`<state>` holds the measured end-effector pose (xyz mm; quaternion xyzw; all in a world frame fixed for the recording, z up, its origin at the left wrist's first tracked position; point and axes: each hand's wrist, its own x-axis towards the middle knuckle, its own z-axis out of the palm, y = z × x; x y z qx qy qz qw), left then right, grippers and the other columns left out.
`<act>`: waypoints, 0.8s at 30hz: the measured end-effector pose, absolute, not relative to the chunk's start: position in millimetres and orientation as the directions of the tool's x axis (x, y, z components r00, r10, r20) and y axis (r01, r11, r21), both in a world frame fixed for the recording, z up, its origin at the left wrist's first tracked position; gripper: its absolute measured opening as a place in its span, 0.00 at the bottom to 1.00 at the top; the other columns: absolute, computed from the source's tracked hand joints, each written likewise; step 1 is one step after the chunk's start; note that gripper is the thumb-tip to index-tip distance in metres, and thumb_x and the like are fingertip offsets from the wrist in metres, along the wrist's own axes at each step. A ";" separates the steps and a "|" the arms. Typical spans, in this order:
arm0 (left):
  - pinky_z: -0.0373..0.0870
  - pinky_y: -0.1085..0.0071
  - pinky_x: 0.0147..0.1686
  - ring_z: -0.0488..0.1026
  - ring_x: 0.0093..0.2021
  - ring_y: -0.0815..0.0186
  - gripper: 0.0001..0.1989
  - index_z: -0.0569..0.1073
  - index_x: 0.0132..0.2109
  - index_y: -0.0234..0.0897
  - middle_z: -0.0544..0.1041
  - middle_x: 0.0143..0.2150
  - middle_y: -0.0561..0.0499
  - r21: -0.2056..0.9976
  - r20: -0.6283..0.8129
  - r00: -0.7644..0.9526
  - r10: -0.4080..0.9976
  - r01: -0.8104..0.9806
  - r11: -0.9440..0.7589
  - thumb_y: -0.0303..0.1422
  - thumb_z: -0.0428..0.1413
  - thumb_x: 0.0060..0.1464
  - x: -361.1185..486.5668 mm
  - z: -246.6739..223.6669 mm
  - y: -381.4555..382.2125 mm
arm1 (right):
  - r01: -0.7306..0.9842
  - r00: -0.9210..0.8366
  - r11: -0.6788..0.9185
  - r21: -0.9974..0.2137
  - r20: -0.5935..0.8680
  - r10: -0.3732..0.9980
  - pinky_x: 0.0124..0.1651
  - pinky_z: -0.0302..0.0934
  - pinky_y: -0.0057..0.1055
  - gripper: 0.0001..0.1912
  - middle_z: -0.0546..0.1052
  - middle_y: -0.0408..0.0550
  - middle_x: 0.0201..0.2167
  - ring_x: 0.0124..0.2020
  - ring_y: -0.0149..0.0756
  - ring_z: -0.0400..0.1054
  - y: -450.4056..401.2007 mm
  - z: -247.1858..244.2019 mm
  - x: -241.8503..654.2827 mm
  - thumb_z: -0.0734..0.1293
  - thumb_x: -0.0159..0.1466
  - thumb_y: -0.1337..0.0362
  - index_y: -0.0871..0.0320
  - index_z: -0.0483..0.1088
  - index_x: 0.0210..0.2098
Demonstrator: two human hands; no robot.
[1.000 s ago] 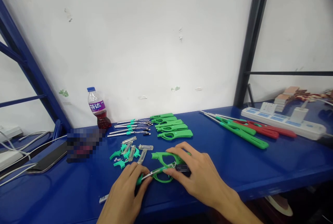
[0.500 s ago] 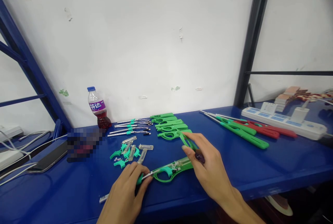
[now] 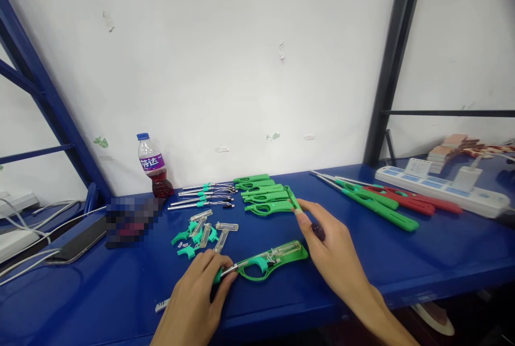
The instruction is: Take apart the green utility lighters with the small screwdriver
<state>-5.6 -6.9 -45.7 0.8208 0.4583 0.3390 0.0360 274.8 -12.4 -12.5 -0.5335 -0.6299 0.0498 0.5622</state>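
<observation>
My left hand (image 3: 197, 295) is closed around the metal tube of an opened green stick lighter (image 3: 252, 278). Its trigger, wires and clear fuel tank show inside the half shell. Held between the thumb and fingers of my right hand (image 3: 328, 247) is a green lighter cover (image 3: 293, 199), raised and turned nearly edge-on. A dark purple object (image 3: 318, 232) is tucked in the same hand; most of it is hidden. Beyond my left hand lie loose teal triggers (image 3: 186, 251) and clear fuel tanks (image 3: 227, 226). Several green shells (image 3: 270, 207) lie behind the raised cover.
Metal lighter tubes (image 3: 187, 206) with wires lie near the wall. A drink bottle (image 3: 155, 169) stands behind them at left. Green lighters (image 3: 386, 212) and red lighters (image 3: 418, 202) lie at right beside a power strip (image 3: 442, 188). A phone (image 3: 74, 241) rests at far left.
My right hand has moved right, away from the opened lighter, and the green cover in it has turned more upright. The fuel tank end is now uncovered. My left hand keeps its hold.
</observation>
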 end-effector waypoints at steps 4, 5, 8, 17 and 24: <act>0.80 0.63 0.43 0.82 0.45 0.57 0.11 0.78 0.48 0.50 0.81 0.45 0.52 0.365 0.532 0.350 0.771 0.727 -0.582 0.44 0.53 0.73 -5.5 -47.2 -5.3 | 0.614 0.229 0.397 -0.682 0.635 0.737 0.54 0.72 0.41 0.24 0.84 0.51 0.53 0.54 0.50 0.79 -10.8 -13.1 283.0 0.61 0.76 0.44 0.52 0.79 0.56; 0.81 0.62 0.43 0.82 0.45 0.57 0.11 0.79 0.48 0.51 0.81 0.45 0.52 0.365 0.532 0.350 0.771 0.727 -0.582 0.45 0.52 0.73 -5.4 -47.2 -5.2 | 0.609 0.231 0.394 -0.688 0.629 0.742 0.54 0.72 0.41 0.24 0.84 0.51 0.53 0.54 0.50 0.79 -10.5 -13.1 284.9 0.61 0.76 0.44 0.52 0.79 0.56; 0.81 0.63 0.42 0.82 0.44 0.57 0.12 0.79 0.46 0.50 0.81 0.44 0.52 0.367 0.528 0.351 0.774 0.727 -0.580 0.44 0.52 0.73 -4.8 -45.6 -6.0 | 0.605 0.206 0.390 -0.694 0.609 0.766 0.54 0.72 0.41 0.24 0.83 0.51 0.54 0.52 0.49 0.79 -9.6 -13.2 288.9 0.61 0.76 0.44 0.51 0.77 0.57; 0.82 0.64 0.46 0.82 0.47 0.58 0.12 0.78 0.49 0.48 0.81 0.47 0.50 0.374 0.493 0.372 0.787 0.726 -0.577 0.42 0.50 0.75 -6.1 -42.2 -6.6 | 0.693 0.107 0.351 -0.630 0.571 0.814 0.51 0.72 0.41 0.19 0.81 0.50 0.57 0.51 0.47 0.79 -8.5 -20.6 289.6 0.60 0.78 0.50 0.48 0.75 0.59; 0.81 0.65 0.47 0.82 0.47 0.59 0.13 0.78 0.50 0.48 0.81 0.47 0.50 0.352 0.485 0.386 0.785 0.735 -0.579 0.42 0.49 0.76 -10.9 -46.2 -5.0 | 0.735 0.088 0.347 -0.583 0.589 0.803 0.51 0.72 0.41 0.18 0.82 0.50 0.56 0.51 0.47 0.80 -9.2 -19.3 288.6 0.60 0.78 0.51 0.48 0.75 0.59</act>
